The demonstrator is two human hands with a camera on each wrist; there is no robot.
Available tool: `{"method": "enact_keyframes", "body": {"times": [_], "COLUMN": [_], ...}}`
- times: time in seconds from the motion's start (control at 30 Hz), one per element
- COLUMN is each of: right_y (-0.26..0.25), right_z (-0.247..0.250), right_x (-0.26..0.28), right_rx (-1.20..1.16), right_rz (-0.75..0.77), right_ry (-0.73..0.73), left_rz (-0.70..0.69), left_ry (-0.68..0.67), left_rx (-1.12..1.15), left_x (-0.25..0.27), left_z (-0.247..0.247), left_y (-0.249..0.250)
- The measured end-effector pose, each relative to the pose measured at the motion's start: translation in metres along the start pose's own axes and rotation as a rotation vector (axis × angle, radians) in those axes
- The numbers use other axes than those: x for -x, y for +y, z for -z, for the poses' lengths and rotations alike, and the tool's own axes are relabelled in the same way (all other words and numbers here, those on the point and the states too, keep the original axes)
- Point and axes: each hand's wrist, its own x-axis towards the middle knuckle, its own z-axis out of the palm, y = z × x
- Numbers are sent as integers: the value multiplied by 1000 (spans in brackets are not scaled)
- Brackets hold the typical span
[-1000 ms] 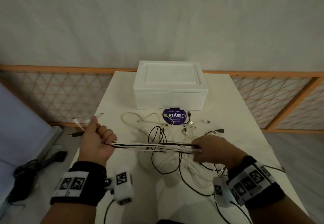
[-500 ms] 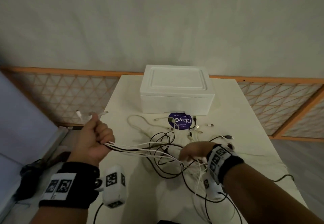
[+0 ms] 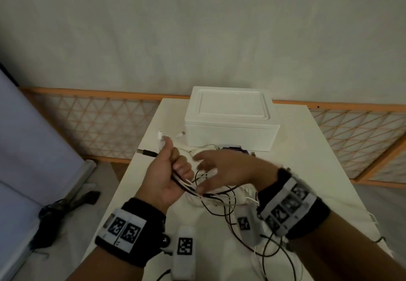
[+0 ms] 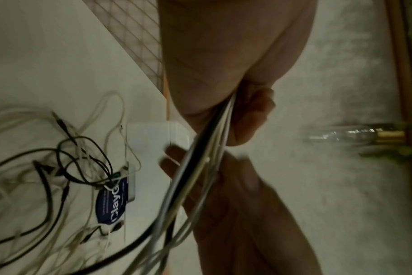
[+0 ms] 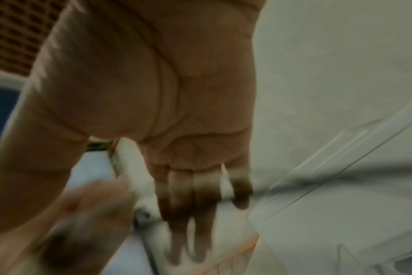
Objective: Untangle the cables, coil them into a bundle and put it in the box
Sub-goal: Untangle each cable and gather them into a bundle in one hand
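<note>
Cables (image 3: 186,185), black and white, run as one strand from my left hand (image 3: 168,170) at frame centre, slanting down to the right into the loose tangle (image 3: 222,197) on the desk (image 3: 307,148). My left grip is fisted round them, plug ends (image 3: 161,136) sticking up past the thumb. My right hand (image 3: 226,170) hovers just right of it, fingers spread and blurred, holding nothing I can see. Behind them sits the box (image 3: 230,124), lid on, a blue sticker (image 4: 112,201) at its foot. Bare desk lies right of the tangle; the left edge is close under my left hand.
</note>
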Motion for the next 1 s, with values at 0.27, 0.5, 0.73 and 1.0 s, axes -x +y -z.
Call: {"method": "enact_keyframes", "body": {"times": [0.27,0.5,0.73,1.0], "right_y": [56,111,146,188], "right_z": [-13,18,-15,-85], "right_x": [43,118,118,107], "right_rx": [232,-81,-340,325], "right_rz": [-82,-295,-730,-760], "right_ry": [147,282,86,-65], "left_rz": [-196,-178,-2,92], "left_ry": [45,250,232,212], "left_rx": [52,122,78,44], "left_x": [-15,-19,-28,-31], "left_z": [26,78,87,84], "left_y": [48,63,26,-3]}}
